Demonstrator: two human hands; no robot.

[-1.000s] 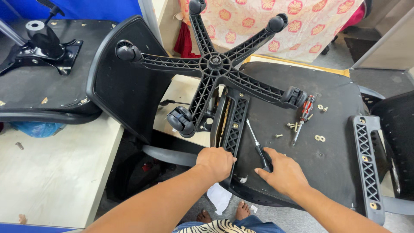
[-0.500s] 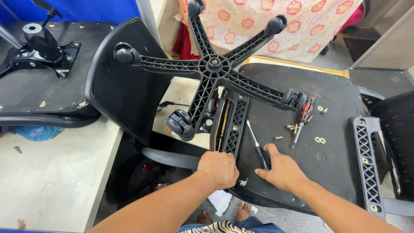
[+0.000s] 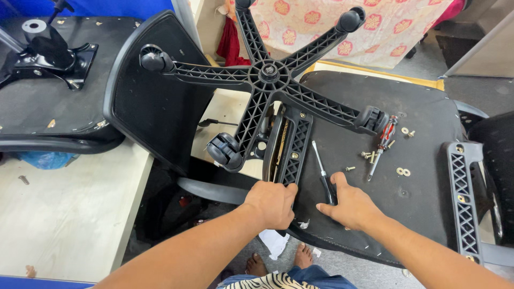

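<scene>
The left hand (image 3: 272, 202) has slid a little down and to the near side over the last second and now clamps its grip around the near end of the black ribbed armrest bracket (image 3: 293, 147), fingers curled over its edge. The right hand (image 3: 349, 204) has drawn in closer beside it; it lies flat on the upturned chair seat (image 3: 428, 128), fingers spread, with thumb and forefinger touching the dark handle of the black screwdriver (image 3: 323, 176) but not closed on it. So the bracket, lying along the left edge of the seat underside, is now steadied, while the tool is only touched, not lifted. The five-armed wheel base (image 3: 267, 72) lies across the far end of the bracket and covers it, one caster (image 3: 225, 150) hanging just left of it, which crowds that side. To the right, near but apart, lie a red-handled screwdriver (image 3: 381, 143) and scattered bolts and washers (image 3: 402, 171). A second ribbed bracket (image 3: 463, 198) lies at the right edge of the seat. On the far left, a tabletop carries another seat with a metal tilt plate (image 3: 51, 59).
</scene>
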